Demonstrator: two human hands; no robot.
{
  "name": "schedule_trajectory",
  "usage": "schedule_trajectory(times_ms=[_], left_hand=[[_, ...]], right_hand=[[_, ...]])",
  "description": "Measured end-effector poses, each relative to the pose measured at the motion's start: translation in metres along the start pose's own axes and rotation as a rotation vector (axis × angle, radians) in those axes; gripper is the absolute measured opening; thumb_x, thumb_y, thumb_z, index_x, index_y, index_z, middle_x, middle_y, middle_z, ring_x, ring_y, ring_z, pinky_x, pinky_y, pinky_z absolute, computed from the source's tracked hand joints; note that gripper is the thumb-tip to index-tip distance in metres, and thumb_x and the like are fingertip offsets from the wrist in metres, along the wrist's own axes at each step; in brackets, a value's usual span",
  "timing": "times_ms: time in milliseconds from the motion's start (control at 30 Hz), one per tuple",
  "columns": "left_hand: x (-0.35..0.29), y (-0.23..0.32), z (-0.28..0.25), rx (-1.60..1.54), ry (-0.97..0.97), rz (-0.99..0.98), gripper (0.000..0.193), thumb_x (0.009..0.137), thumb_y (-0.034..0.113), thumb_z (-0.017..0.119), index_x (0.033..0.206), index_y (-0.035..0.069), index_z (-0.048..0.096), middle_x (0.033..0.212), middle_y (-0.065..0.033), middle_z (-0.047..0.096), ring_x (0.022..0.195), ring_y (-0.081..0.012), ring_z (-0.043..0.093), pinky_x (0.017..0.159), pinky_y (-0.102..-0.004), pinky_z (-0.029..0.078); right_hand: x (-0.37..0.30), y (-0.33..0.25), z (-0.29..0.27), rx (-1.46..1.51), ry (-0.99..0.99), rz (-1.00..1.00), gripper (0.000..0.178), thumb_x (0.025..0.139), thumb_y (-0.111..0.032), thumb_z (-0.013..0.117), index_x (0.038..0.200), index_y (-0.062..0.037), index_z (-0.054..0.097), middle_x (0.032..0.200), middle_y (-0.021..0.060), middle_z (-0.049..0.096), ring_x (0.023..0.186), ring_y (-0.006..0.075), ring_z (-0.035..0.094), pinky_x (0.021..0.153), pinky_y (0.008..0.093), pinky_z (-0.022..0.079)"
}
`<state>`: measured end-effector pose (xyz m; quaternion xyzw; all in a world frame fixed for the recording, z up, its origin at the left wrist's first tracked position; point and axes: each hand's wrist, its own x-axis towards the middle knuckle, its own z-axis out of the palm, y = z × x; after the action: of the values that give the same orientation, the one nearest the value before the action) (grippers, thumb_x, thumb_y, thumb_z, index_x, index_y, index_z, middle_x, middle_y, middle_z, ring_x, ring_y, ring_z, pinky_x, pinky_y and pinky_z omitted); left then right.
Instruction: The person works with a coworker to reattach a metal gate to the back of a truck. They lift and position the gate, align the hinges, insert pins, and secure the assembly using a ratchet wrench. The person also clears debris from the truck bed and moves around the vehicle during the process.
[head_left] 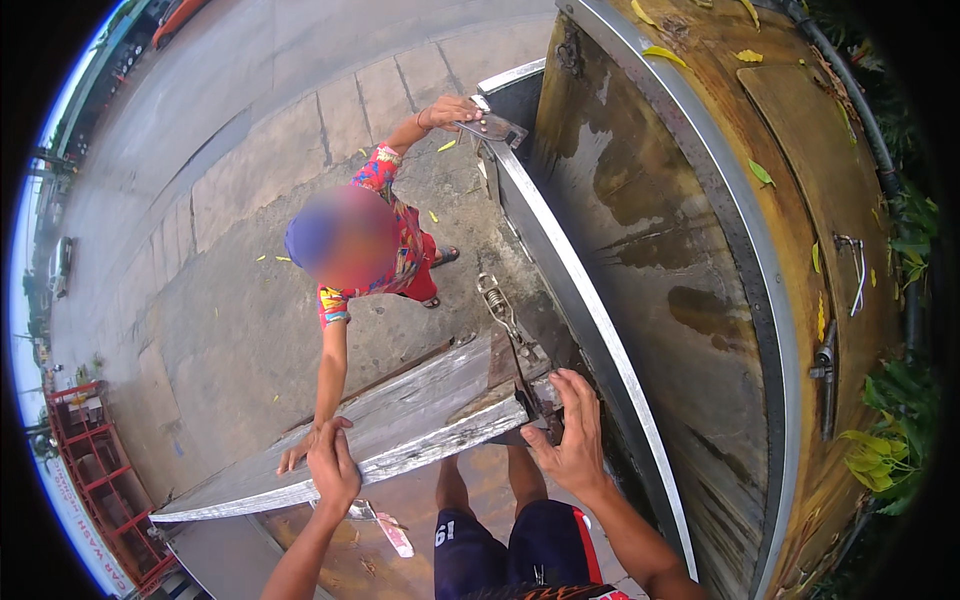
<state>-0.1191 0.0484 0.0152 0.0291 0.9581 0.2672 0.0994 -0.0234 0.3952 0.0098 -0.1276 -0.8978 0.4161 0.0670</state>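
A grey side panel, like a truck bed's gate, with a worn white top edge [440, 440] crosses in front of me. My left hand [335, 468] is closed over that edge, thumb on top. At the panel's right end, my right hand [575, 432] has its fingers spread beside a rusty metal bracket [537, 398]; whether it touches cannot be made out. Past this corner a latch with a coil spring [497, 300] sticks out. Opposite me, a person in a red patterned shirt [400, 240] rests one hand [298, 448] on the panel and the other on a metal fitting [495, 128].
To my right, a long dark side board with a white edge [600, 330] runs alongside a wet brown panel [650, 220] in a grey frame. Wet concrete ground [240, 340] lies beyond the person. Leaves and a dark pipe [880, 140] line the far right. A red rack [100, 470] stands at left.
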Motion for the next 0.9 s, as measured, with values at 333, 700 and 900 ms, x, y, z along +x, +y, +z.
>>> schedule_trajectory(times_ms=[333, 700, 900], left_hand=[[0.006, 0.013, -0.007, -0.003, -0.039, 0.03, 0.018, 0.099, 0.005, 0.047, 0.1, 0.0, 0.065, 0.095, -0.0186, 0.068, 0.087, -0.0392, 0.062, 0.079, -0.0442, 0.047], [0.009, 0.015, -0.009, -0.075, -0.108, -0.087, 0.019, 0.101, 0.011, 0.05, 0.106, 0.004, 0.067, 0.064, -0.0174, 0.054, 0.055, -0.0304, 0.054, 0.058, -0.0422, 0.041], [0.022, 0.024, -0.026, -0.494, -0.274, -0.378, 0.023, 0.103, 0.016, 0.051, 0.105, -0.001, 0.066, 0.072, -0.0053, 0.055, 0.062, -0.0129, 0.043, 0.061, -0.03, 0.037]], right_hand=[[0.004, 0.002, 0.003, 0.066, 0.054, 0.037, 0.072, 0.093, -0.047, 0.072, 0.142, 0.0005, 0.049, 0.14, 0.024, 0.051, 0.127, 0.0433, 0.051, 0.106, 0.0532, 0.041], [0.0, -0.002, 0.007, -0.021, 0.15, -0.037, 0.054, 0.091, -0.028, 0.077, 0.132, 0.003, 0.058, 0.133, 0.0225, 0.056, 0.122, 0.0416, 0.054, 0.103, 0.0519, 0.043], [-0.013, -0.055, 0.022, 0.299, 0.033, -0.124, 0.03, 0.092, -0.009, 0.074, 0.118, 0.0035, 0.065, 0.114, 0.0186, 0.064, 0.1, 0.0293, 0.065, 0.087, 0.0388, 0.053]])
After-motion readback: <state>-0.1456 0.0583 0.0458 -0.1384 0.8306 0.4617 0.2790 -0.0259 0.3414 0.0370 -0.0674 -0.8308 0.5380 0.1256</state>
